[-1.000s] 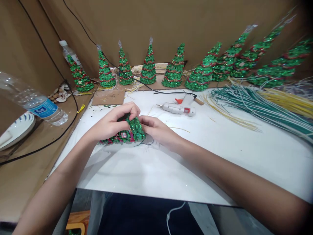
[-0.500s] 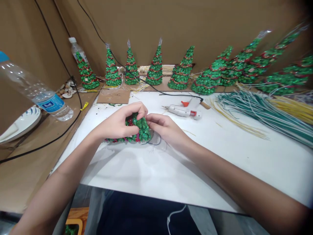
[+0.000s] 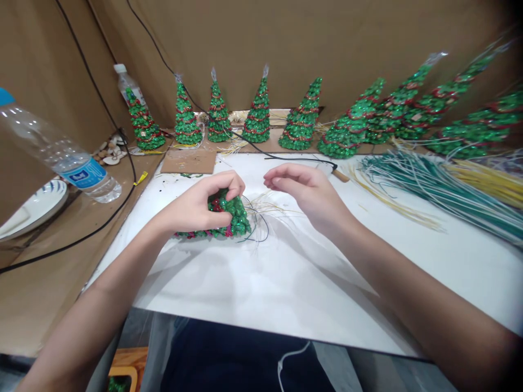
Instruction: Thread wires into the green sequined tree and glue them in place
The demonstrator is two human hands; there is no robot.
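My left hand [image 3: 208, 202] grips a small green Christmas tree [image 3: 238, 218] with red trim, which lies on its side on the white tabletop. Its wide base faces right, and much of its body is hidden behind my fingers and wrist. Thin pale strands [image 3: 281, 208] and a dark wire loop [image 3: 267, 226] stick out by the base. My right hand [image 3: 304, 188] hovers to the right of the tree, apart from it, its fingers loosely curved and nothing visible in them. It covers the spot where the glue gun lay, of which only the cord end shows.
Several finished trees [image 3: 300, 120] stand along the cardboard at the back. On the right lie bundles of green and white strands [image 3: 441, 190] and yellow strands [image 3: 486, 177]. A water bottle [image 3: 85, 171], a plate [image 3: 53, 201] and a black cable [image 3: 98, 239] are at the left. A cardboard piece [image 3: 188, 162] lies behind my left hand.
My right hand has left the tree's base and moved up and to the right, now in front of the glue gun. The strands at the base have come into view. My left hand stays put.
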